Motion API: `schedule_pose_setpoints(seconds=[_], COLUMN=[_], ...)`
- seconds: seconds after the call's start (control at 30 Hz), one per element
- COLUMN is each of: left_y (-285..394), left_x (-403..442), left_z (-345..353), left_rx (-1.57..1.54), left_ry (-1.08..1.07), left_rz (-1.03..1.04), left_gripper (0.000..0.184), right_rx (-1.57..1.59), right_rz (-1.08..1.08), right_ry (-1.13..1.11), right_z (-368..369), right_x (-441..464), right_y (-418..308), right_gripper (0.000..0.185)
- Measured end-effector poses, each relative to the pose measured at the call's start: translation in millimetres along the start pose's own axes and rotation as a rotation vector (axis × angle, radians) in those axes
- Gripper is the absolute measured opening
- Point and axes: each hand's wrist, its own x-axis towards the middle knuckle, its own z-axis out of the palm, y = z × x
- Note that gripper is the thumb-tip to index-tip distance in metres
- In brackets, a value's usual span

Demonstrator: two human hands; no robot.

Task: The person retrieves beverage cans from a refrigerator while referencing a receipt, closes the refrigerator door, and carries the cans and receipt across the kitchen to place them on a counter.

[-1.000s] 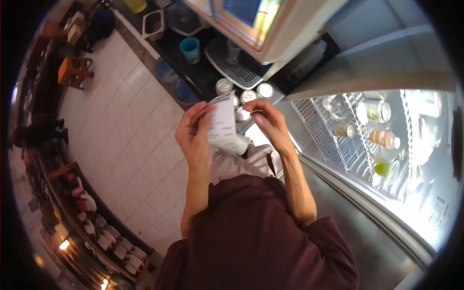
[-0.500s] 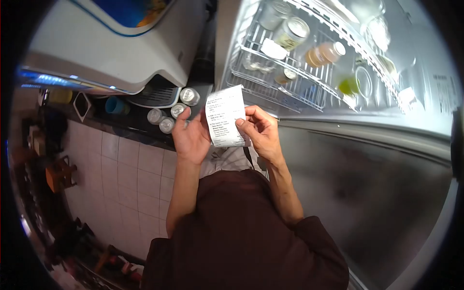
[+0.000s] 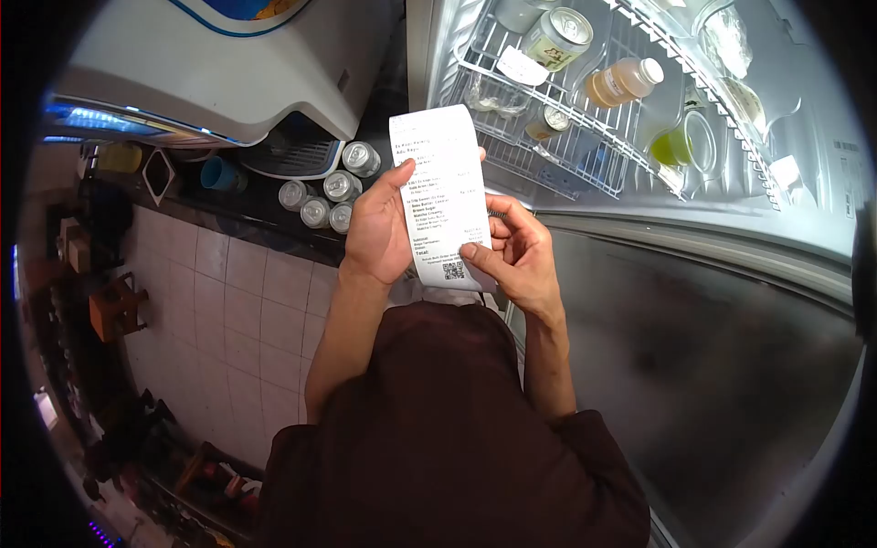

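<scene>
A long white paper receipt (image 3: 443,205) with printed lines and a small square code near its bottom is stretched out before my chest. My left hand (image 3: 379,228) holds its left side, the thumb lying on the printed front and the other fingers mostly hidden behind the paper. At the lower right edge, my right hand (image 3: 521,256) pinches the receipt between thumb and fingers. Beyond my left hand, several silver-topped cans (image 3: 341,187) stand close together on the dark counter (image 3: 265,233).
To the right is a lit open fridge with wire shelves (image 3: 585,173), holding a can (image 3: 557,38), an orange-brown bottle (image 3: 624,83) and a green-filled container (image 3: 673,146). A large white machine (image 3: 247,87) with a drip tray (image 3: 301,163) stands at upper left, near a blue cup (image 3: 219,173).
The receipt was curled and shorter to view; now it is opened out to its length. My left hand, earlier with its thumb off the paper, now has the thumb on it.
</scene>
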Motion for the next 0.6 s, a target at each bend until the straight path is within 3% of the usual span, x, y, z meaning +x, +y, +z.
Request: schedule_pose_setpoints(seconds=[0.6], left_y=[-2], left_x=[11], left_z=[21], left_rx=[-0.054], left_ry=[-0.076], left_rz=[-0.009], left_gripper=[0.063], right_rx=[0.068], right_rz=[-0.057], right_ry=[0.018], right_z=[-4], right_x=[-12], right_y=[-16], right_gripper=[0.052])
